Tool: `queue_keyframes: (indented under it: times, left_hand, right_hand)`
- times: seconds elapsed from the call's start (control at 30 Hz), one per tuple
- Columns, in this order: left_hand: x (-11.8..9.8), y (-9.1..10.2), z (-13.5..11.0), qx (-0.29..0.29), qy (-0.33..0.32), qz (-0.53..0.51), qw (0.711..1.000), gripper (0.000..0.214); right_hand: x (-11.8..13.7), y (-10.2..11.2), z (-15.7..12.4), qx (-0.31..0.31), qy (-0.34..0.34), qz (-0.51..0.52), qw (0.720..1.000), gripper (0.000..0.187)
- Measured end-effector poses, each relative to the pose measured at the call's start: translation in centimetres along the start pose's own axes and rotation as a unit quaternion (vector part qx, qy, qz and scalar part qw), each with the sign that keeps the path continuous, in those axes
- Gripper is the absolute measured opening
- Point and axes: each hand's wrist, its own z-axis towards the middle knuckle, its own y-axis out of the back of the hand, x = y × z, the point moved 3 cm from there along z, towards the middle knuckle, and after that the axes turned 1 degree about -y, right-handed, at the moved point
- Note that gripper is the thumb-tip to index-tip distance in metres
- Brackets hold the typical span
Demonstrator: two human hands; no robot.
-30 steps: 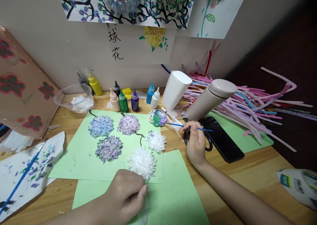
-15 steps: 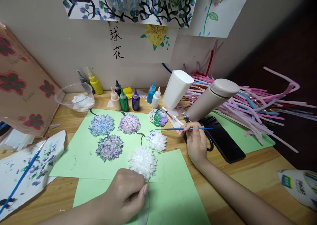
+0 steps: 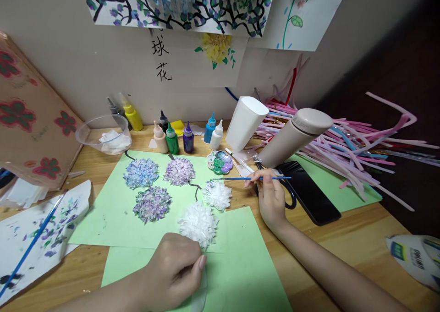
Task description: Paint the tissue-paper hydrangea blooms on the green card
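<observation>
My right hand [image 3: 271, 199] pinches a thin blue paintbrush [image 3: 232, 178], held nearly level. Its tip points left, at the upper edge of a small white paper flower [image 3: 217, 195]. My left hand [image 3: 178, 268] is closed in a fist on the lower green paper [image 3: 244, 266], just below a larger white paper flower [image 3: 198, 224]. Whatever its fingers may hold is hidden; a pale translucent strip shows beneath it. Blue [image 3: 140, 173], lilac [image 3: 179, 171] and purple-grey [image 3: 152, 204] paper flowers lie on the upper green paper [image 3: 103, 220]. A flower-shaped palette [image 3: 220, 162] holds green and purple paint.
Several paint bottles [image 3: 188, 138] line the wall. A white cup [image 3: 245, 122], a grey-beige flask [image 3: 295, 135], a black phone [image 3: 311, 193], scissors [image 3: 291, 197] and pink pipe cleaners [image 3: 343, 142] sit rightward. Leftward are a clear bowl [image 3: 80, 135] and paint-stained paper [image 3: 68, 229] with another brush [image 3: 32, 243].
The paintbrush and my right hand have shifted slightly left. My left hand stays in place.
</observation>
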Motion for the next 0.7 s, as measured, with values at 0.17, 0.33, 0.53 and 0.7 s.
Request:
queue_keyframes:
  times: [0.17, 0.33, 0.53, 0.7]
  left_hand:
    - [0.03, -0.06, 0.02, 0.002, 0.002, 0.002, 1.000, 0.031]
    - [-0.03, 0.01, -0.07, 0.000, 0.000, 0.002, 1.000, 0.031]
    - [-0.07, 0.04, 0.06, -0.009, 0.001, 0.002, 1.000, 0.031]
    - [-0.02, 0.01, -0.02, -0.006, 0.005, 0.008, 1.000, 0.031]
  right_hand:
    - [-0.13, -0.18, 0.00, 0.022, -0.009, -0.020, 1.000, 0.032]
    - [0.32, 0.21, -0.06, -0.029, 0.026, -0.010, 0.999, 0.033]
    - [0.71, 0.29, -0.26, -0.039, 0.066, -0.002, 0.997, 0.033]
    - [0.70, 0.17, -0.34, -0.042, 0.061, -0.027, 0.997, 0.033]
